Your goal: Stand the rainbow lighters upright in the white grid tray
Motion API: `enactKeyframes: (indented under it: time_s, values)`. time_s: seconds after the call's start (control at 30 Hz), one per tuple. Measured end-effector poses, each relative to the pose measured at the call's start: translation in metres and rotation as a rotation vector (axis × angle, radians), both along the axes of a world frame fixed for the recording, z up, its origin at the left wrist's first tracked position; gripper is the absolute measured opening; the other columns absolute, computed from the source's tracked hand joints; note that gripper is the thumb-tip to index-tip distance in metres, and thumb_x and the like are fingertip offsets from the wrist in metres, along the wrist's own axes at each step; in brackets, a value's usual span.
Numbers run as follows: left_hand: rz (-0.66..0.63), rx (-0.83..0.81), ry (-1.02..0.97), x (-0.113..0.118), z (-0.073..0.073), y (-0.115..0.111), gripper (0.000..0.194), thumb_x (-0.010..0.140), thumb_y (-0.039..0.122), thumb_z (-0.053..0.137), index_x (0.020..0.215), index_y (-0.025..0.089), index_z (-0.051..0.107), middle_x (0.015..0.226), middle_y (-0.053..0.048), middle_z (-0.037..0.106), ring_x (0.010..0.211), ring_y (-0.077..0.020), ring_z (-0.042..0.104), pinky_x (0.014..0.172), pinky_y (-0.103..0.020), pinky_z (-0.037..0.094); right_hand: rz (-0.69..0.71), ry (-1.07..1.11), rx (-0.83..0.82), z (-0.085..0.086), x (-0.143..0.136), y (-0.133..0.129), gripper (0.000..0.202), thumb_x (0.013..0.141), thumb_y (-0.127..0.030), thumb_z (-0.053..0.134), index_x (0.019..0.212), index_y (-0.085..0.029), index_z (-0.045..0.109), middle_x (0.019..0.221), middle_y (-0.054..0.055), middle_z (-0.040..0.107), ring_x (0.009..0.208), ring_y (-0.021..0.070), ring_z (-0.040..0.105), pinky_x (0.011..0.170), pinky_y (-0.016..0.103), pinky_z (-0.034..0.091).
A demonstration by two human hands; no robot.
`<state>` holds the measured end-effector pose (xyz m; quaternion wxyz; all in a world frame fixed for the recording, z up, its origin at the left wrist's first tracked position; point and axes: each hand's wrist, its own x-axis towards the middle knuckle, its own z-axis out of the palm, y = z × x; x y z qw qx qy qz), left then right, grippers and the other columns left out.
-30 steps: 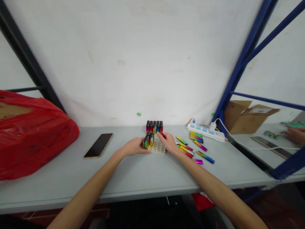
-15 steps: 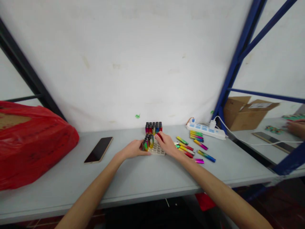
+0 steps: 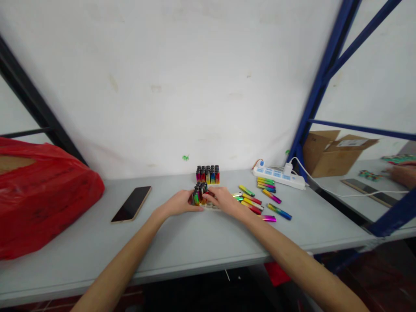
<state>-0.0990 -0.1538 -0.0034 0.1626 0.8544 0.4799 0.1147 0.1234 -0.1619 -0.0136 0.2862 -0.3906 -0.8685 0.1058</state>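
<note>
A pale tray with holes (image 3: 212, 208) lies on the table, partly covered by my hands. Several colourful lighters (image 3: 196, 197) with dark tops stand upright in its left part. My left hand (image 3: 182, 203) is wrapped round the tray's left side, against these lighters. Over the tray, my right hand (image 3: 221, 199) pinches a red lighter (image 3: 209, 193) beside the standing ones. Behind them, a block of upright lighters (image 3: 208, 175) stands near the wall. To the right, loose lighters (image 3: 251, 203) lie scattered on the table.
A phone (image 3: 131, 204) lies on the left, beyond it a red plastic bag (image 3: 48, 199). At the back right are a white power strip (image 3: 279, 177), a blue rack post (image 3: 320, 95) and a cardboard box (image 3: 334, 154). Another person's hand (image 3: 403, 175) shows far right.
My right hand has moved slightly left and down with the red lighter, closer to the standing lighters, and covers more of the tray. My left hand keeps its hold. The view has shifted slightly.
</note>
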Motion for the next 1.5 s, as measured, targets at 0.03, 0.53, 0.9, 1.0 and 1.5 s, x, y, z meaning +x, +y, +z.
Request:
enactKeyframes:
  time_s: [0.03, 0.53, 0.9, 1.0, 1.5]
  values:
    - [-0.005, -0.001, -0.001, 0.000, 0.000, 0.000, 0.056, 0.069, 0.067, 0.069, 0.098, 0.019, 0.066, 0.078, -0.001, 0.070, 0.068, -0.0199, 0.058, 0.058, -0.026, 0.037, -0.002, -0.047, 0.014, 0.001, 0.000, 0.000, 0.028, 0.101, -0.041, 0.050, 0.092, -0.017, 0.062, 0.080, 0.004, 0.066, 0.071, 0.0146, 0.057, 0.066, 0.024, 0.036]
    - [-0.006, -0.040, 0.000, 0.000, 0.001, 0.001, 0.056, 0.070, 0.069, 0.067, 0.094, 0.018, 0.064, 0.072, 0.001, 0.062, 0.064, -0.0175, 0.052, 0.054, -0.025, 0.032, -0.462, -0.129, 0.117, 0.011, 0.035, 0.018, 0.053, 0.107, -0.044, 0.020, 0.097, -0.018, 0.065, 0.098, 0.013, 0.069, 0.095, 0.0218, 0.062, 0.085, 0.030, 0.041]
    - [0.018, -0.027, 0.016, 0.000, 0.000, 0.001, 0.058, 0.068, 0.071, 0.067, 0.093, 0.018, 0.064, 0.075, -0.001, 0.064, 0.065, -0.0190, 0.055, 0.055, -0.026, 0.033, -1.094, -0.239, -0.274, -0.009, 0.143, 0.044, 0.047, 0.097, -0.037, 0.043, 0.133, -0.010, 0.057, 0.139, 0.027, 0.044, 0.128, 0.0437, 0.043, 0.097, 0.055, 0.041]
    - [0.014, -0.031, 0.014, 0.001, 0.000, 0.001, 0.058, 0.069, 0.070, 0.067, 0.095, 0.018, 0.063, 0.075, -0.001, 0.065, 0.065, -0.0194, 0.056, 0.055, -0.026, 0.033, -1.031, -0.294, -0.303, -0.008, 0.141, 0.044, 0.043, 0.098, -0.026, 0.037, 0.133, -0.010, 0.057, 0.138, 0.027, 0.047, 0.128, 0.0415, 0.045, 0.096, 0.052, 0.042]
    - [0.024, -0.034, 0.015, 0.002, 0.003, -0.001, 0.062, 0.068, 0.073, 0.066, 0.096, 0.018, 0.065, 0.074, -0.001, 0.065, 0.065, -0.0193, 0.056, 0.054, -0.026, 0.033, -0.530, -0.292, -0.171, -0.006, 0.116, 0.057, 0.035, 0.086, -0.035, 0.069, 0.115, -0.015, 0.070, 0.114, 0.015, 0.070, 0.106, 0.0233, 0.063, 0.089, 0.027, 0.043]
